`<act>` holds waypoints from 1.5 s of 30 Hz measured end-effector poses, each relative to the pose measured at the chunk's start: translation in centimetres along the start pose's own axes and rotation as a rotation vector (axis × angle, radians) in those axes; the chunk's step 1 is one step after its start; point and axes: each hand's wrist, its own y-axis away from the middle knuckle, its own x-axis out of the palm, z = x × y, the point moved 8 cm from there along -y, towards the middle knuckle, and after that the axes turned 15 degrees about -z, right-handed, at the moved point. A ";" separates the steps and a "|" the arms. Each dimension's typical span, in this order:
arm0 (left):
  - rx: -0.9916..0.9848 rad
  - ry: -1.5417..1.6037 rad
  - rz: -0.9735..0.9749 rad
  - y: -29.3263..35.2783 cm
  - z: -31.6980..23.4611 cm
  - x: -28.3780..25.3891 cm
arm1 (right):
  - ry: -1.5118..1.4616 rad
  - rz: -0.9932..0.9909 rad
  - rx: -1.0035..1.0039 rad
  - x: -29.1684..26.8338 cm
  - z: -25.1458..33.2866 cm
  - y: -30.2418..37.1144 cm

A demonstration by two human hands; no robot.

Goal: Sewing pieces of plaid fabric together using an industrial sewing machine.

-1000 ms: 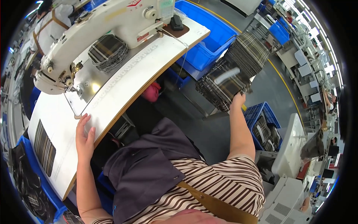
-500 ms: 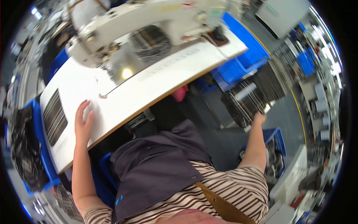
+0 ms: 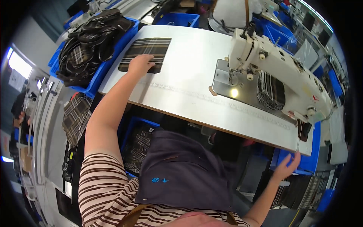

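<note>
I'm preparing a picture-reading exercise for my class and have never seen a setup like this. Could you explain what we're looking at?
There is no robot here: these are a person's own bare hands. Every picture comes from the left one of two wide fisheye cameras worn on the head, looking down, so straight edges look bent.

A white table carries a sewing machine, with a stack of plaid pieces under its arm. The left hand touches a flat plaid piece; whether it grips it is unclear. The right hand is open near the table's front edge, with nothing visibly held. Beyond the table's left end, a blue bin holds dark cloth.
</note>
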 end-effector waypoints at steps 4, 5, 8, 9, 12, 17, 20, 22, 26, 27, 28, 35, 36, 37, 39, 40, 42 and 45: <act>0.154 -0.166 0.124 -0.6 1.0 2.5 | -0.392 0.226 -0.448 9.6 19.1 0.3; 0.179 -0.119 0.035 -0.6 0.9 2.6 | -0.484 0.274 -0.449 11.2 22.4 0.4; 0.158 -0.141 0.115 -1.0 0.2 2.7 | -0.606 0.399 -0.342 16.0 28.0 2.0; 0.143 -0.132 0.114 -1.3 0.1 2.8 | -0.638 0.507 -0.261 17.9 28.5 3.1; -0.094 0.009 0.104 -1.3 1.3 1.9 | -0.635 0.622 -0.160 19.9 28.5 3.9; -0.529 0.523 -0.058 -3.1 6.0 0.3 | -0.593 0.649 -0.091 20.5 27.8 4.0; -0.261 0.667 0.008 -3.4 -2.1 -1.1 | -0.598 0.644 -0.087 20.4 27.6 3.9; -0.176 0.738 0.173 -0.7 -8.4 0.0 | -0.539 0.645 -0.149 20.6 27.7 4.2; 0.165 0.779 0.237 8.1 -18.7 3.1 | -0.595 0.644 -0.205 20.2 29.3 4.0; 0.144 0.731 0.274 9.1 -21.3 2.1 | -0.598 0.664 -0.251 20.3 29.3 4.1; 0.151 0.753 0.271 9.8 -22.7 2.0 | -0.615 0.686 -0.305 20.2 29.8 4.3; -0.078 0.932 -0.046 11.3 -17.6 -5.2 | -0.466 0.792 -0.472 20.1 30.4 5.9; -0.148 0.809 -0.143 11.4 -14.5 -7.7 | -0.493 0.795 -0.481 20.0 30.6 6.1; -0.313 0.714 -0.297 12.8 -9.9 -8.6 | -0.488 0.804 -0.449 20.0 30.6 6.0; -0.425 0.403 -0.543 15.8 -1.5 -12.4 | -0.470 0.817 -0.416 20.2 30.1 5.9; -0.441 0.208 -0.629 17.5 1.6 -15.2 | -0.488 0.818 -0.418 20.2 30.2 6.1; -0.563 0.098 -0.721 21.4 8.2 -18.6 | -0.464 0.836 -0.387 20.3 29.8 6.0; -0.616 -0.398 -0.663 28.0 16.2 -22.1 | -0.464 0.845 -0.385 20.2 30.1 6.0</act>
